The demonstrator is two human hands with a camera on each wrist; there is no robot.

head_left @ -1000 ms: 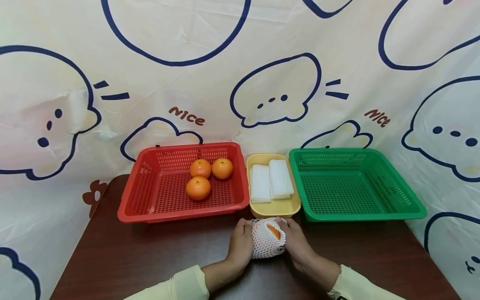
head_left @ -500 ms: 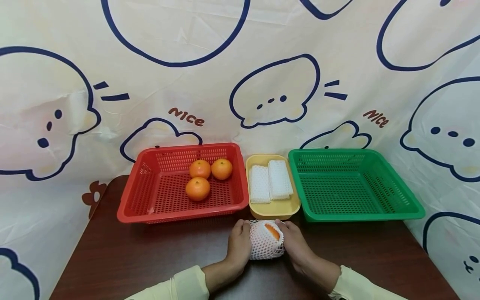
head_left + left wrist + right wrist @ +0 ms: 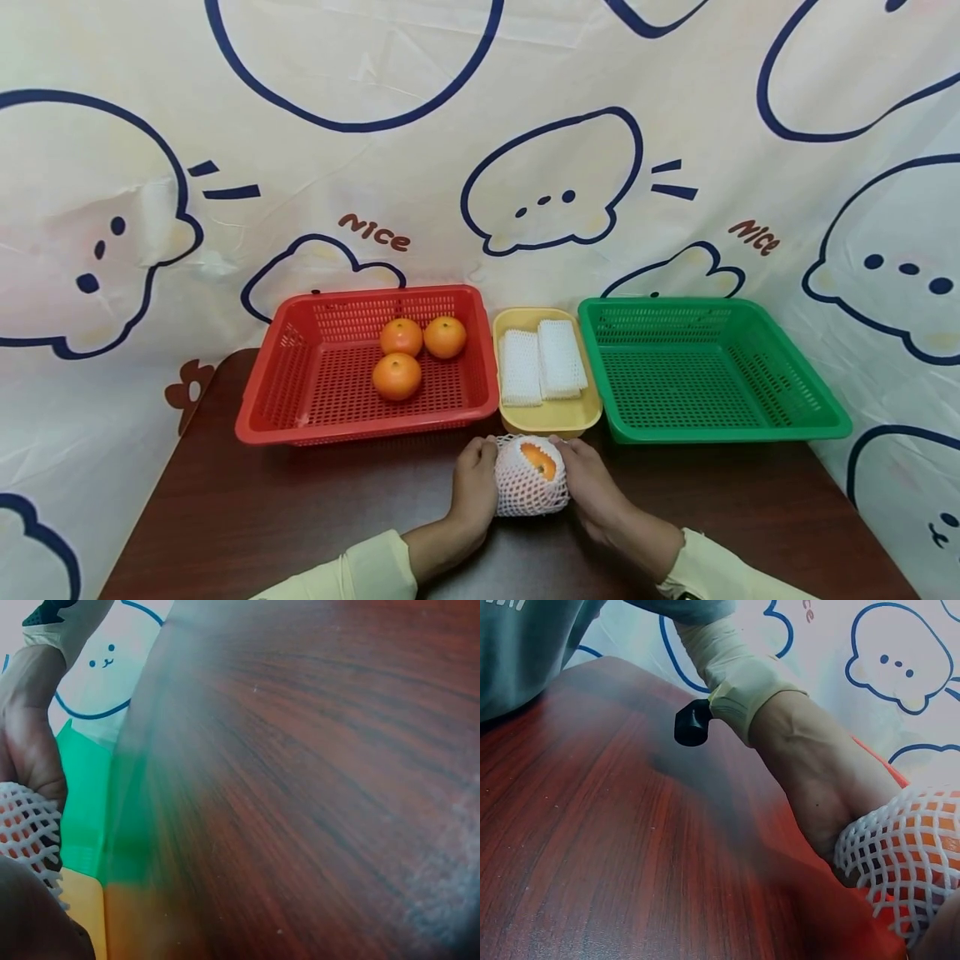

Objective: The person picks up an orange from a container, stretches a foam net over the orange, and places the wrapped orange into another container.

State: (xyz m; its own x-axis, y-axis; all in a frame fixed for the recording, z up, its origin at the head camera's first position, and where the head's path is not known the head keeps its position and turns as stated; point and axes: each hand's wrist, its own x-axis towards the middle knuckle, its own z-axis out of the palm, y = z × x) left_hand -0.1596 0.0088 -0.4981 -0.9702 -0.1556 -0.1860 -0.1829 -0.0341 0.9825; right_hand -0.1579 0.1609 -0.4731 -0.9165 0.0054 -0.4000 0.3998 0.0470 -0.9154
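- White net (image 3: 527,490), in the head view, wraps an orange (image 3: 537,461) before the yellow tray (image 3: 551,418); left hand (image 3: 474,487) and right hand (image 3: 592,490) hold opposite sides, fingers pinching the net, probably to stretch it evenly. Its opening bares more of the orange than a second ago.
- Left wrist: net between both hands, most fingers hidden.
- Right wrist: net against the left hand.

We find the head view evenly and softly lit, with a faint sheen on the dark table (image 3: 330,500). Both wrist views look hazier (the white net (image 3: 889,847) reads fairly clearly in the right), and in the left we see the green basket (image 3: 81,802) smear into blur.
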